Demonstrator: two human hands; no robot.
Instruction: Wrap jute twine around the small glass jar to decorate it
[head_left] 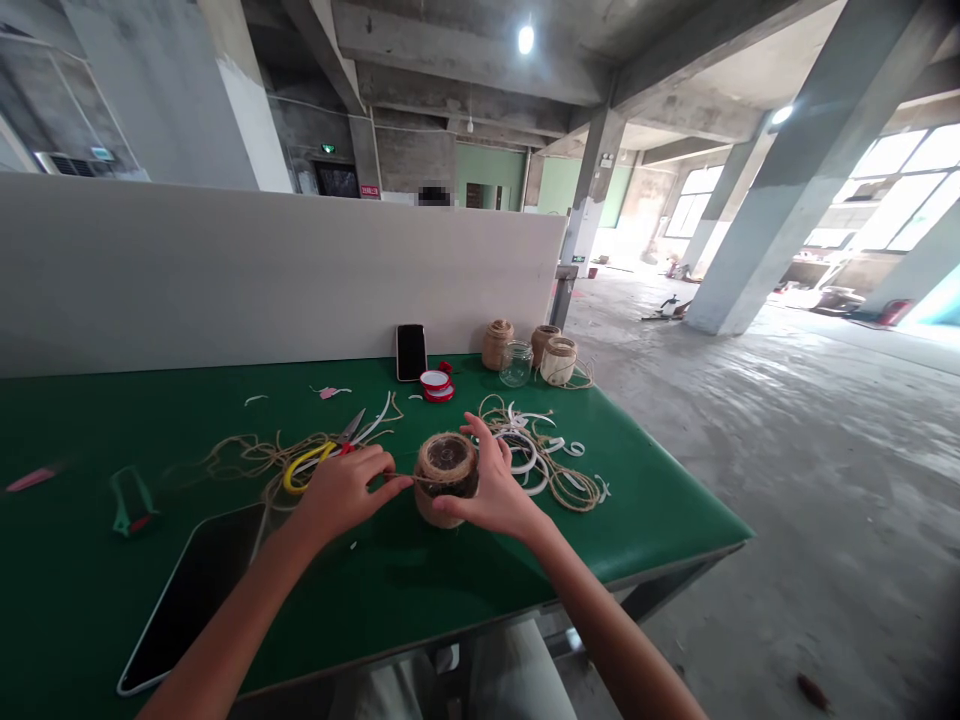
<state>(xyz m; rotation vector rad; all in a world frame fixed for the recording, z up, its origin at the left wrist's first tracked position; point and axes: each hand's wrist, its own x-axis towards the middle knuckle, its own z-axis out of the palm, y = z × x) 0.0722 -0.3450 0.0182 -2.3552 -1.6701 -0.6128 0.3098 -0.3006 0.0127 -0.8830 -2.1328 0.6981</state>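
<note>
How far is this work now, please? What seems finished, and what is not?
Done: three twine-covered pieces stand at the back. In hand: the left hand pinches a twine strand at the twine-covered jar, held by the right hand. Remaining: a bare glass jar, loose twine and white strips.

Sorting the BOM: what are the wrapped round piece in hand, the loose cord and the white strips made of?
The wrapped round piece: likely jute or hemp, matt, hairy coils; core hidden. The loose cord: same fibre, visibly twisted strands. The white strips: probably plastic or coated card, smooth, faint sheen, curling; can't tell which.
</note>
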